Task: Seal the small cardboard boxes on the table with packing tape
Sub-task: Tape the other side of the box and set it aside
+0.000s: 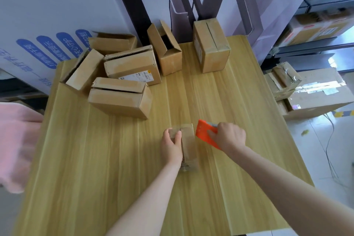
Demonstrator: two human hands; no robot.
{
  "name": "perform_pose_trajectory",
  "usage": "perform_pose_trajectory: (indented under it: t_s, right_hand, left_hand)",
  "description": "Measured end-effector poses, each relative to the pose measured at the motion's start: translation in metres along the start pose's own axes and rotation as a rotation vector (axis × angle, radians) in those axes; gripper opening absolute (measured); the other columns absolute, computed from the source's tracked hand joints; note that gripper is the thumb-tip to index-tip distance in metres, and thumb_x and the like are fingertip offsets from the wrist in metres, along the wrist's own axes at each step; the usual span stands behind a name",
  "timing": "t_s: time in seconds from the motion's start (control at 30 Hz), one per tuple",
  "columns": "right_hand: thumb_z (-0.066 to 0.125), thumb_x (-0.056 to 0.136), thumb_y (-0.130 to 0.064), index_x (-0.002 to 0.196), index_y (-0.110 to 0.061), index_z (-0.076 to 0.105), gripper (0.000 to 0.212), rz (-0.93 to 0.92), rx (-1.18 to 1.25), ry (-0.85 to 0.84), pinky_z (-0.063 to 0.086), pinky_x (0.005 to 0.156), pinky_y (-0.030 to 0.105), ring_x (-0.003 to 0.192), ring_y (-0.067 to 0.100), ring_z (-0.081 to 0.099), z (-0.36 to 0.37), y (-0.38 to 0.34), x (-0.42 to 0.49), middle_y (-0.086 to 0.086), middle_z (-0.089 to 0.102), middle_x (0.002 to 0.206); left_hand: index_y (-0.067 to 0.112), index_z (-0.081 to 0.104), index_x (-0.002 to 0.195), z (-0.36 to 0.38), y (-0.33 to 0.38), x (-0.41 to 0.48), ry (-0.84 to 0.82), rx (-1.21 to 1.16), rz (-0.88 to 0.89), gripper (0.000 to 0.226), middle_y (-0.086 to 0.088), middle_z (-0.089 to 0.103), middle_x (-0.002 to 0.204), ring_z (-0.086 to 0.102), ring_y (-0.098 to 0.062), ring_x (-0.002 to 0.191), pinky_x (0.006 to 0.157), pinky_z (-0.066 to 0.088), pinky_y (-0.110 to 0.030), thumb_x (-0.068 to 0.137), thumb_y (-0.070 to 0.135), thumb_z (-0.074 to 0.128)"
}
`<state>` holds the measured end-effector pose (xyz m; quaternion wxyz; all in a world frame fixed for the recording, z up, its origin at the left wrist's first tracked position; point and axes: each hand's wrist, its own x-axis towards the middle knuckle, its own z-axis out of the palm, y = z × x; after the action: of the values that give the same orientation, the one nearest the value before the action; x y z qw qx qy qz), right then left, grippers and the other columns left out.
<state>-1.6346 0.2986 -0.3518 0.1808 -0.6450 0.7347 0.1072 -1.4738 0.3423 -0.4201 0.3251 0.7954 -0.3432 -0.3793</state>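
Note:
A small cardboard box [188, 143] stands in the middle of the wooden table [95, 159], with clear tape shining over its top. My left hand [172, 143] grips its left side, thumb lying on top. My right hand [229, 137] holds an orange tape dispenser [206, 134] pressed against the box's right upper edge. Several more cardboard boxes crowd the far left of the table: a long box with a slit top [119, 97], a labelled one [134, 66] behind it, and an open upright one [165, 48]. A taped box [211, 46] stands apart at the far right.
A large white printed carton [47, 15] leans behind the table. To the right, bigger taped cartons [314, 92] sit on the floor and shelves [325, 25] hold more packages. Something pink and blurred [15, 143] is at the left edge.

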Motion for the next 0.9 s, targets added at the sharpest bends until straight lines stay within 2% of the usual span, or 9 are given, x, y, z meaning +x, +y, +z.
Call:
perform_pose_trajectory:
  t_s: [0.2,0.27,0.37,0.43,0.5,0.6,0.67,0.77,0.9]
  right_hand:
    - [0.049,0.089,-0.056,0.073,-0.009,0.061,0.051,0.249,0.61,0.132,0.037,0.052,0.026,0.062,0.025,0.058,-0.013,0.007,-0.032,0.004,0.061,0.064]
    - [0.054,0.089,-0.051,0.069,-0.005,0.062,0.051,0.269,0.89,0.166,0.036,0.05,0.028,0.055,0.022,0.054,-0.017,-0.004,-0.044,0.006,0.059,0.058]
    - [0.058,0.09,-0.043,0.061,-0.006,0.059,0.047,0.349,1.22,0.152,0.039,0.052,0.03,0.051,0.018,0.049,-0.013,-0.023,-0.054,0.003,0.054,0.054]
    - [0.058,0.091,-0.044,0.061,-0.009,0.06,0.046,0.371,1.257,0.134,0.042,0.055,0.03,0.054,0.018,0.052,-0.005,-0.031,-0.056,0.004,0.057,0.057]
    - [0.057,0.091,-0.046,0.063,-0.009,0.061,0.046,0.367,1.261,0.13,0.045,0.058,0.033,0.055,0.019,0.054,0.001,-0.035,-0.058,0.004,0.059,0.059]
    - [0.056,0.091,-0.047,0.066,-0.008,0.061,0.046,0.353,1.263,0.126,0.047,0.057,0.034,0.056,0.02,0.056,0.002,-0.036,-0.06,0.005,0.06,0.061]
    - [0.056,0.091,-0.046,0.068,-0.009,0.062,0.045,0.354,1.283,0.126,0.046,0.055,0.031,0.056,0.02,0.056,0.001,-0.035,-0.06,0.006,0.061,0.062]
    - [0.055,0.092,-0.046,0.068,-0.01,0.062,0.044,0.364,1.289,0.122,0.044,0.052,0.028,0.055,0.018,0.056,0.0,-0.035,-0.06,0.006,0.061,0.064]
    - [0.055,0.092,-0.046,0.069,-0.009,0.061,0.044,0.368,1.3,0.118,0.043,0.05,0.026,0.054,0.017,0.055,-0.001,-0.035,-0.059,0.006,0.06,0.064]
  left_hand:
    - [0.015,0.05,0.083,0.005,-0.002,-0.025,0.175,-0.299,-0.18,0.028,-0.002,0.059,0.085,0.058,-0.021,0.076,0.072,0.05,-0.034,0.086,0.037,0.067]
    - [0.016,0.05,0.08,0.002,-0.005,-0.032,0.164,-0.349,-0.176,0.029,-0.003,0.06,0.082,0.057,-0.02,0.074,0.069,0.049,-0.032,0.084,0.036,0.07]
    - [0.016,0.056,0.087,-0.006,-0.011,-0.033,0.107,-0.295,-0.137,0.024,-0.001,0.064,0.09,0.062,-0.021,0.086,0.071,0.047,-0.028,0.084,0.036,0.07]
    - [0.012,0.059,0.109,-0.013,-0.013,-0.035,0.085,-0.195,-0.116,0.035,0.0,0.064,0.11,0.06,-0.022,0.106,0.084,0.046,-0.027,0.085,0.037,0.069]
    - [0.009,0.053,0.13,-0.023,-0.016,-0.04,0.142,-0.048,0.037,0.05,0.0,0.055,0.128,0.049,-0.017,0.122,0.101,0.039,-0.028,0.087,0.032,0.068]
    - [0.012,0.063,0.119,-0.031,-0.019,-0.043,0.165,0.185,0.503,0.033,0.004,0.06,0.118,0.05,-0.012,0.113,0.098,0.041,-0.024,0.086,0.005,0.065]
    - [0.011,0.065,0.119,-0.03,-0.016,-0.04,0.076,0.293,0.634,0.035,0.0,0.064,0.119,0.052,-0.014,0.115,0.102,0.039,-0.02,0.087,0.0,0.062]
    - [0.011,0.057,0.132,-0.029,-0.004,-0.037,-0.04,0.399,0.579,0.043,-0.002,0.057,0.133,0.047,-0.017,0.127,0.106,0.033,-0.02,0.09,0.004,0.059]
    - [0.023,0.039,0.145,-0.035,0.012,-0.027,-0.144,0.487,0.394,0.058,0.008,0.037,0.148,0.039,-0.006,0.131,0.098,0.03,-0.01,0.092,0.007,0.055]
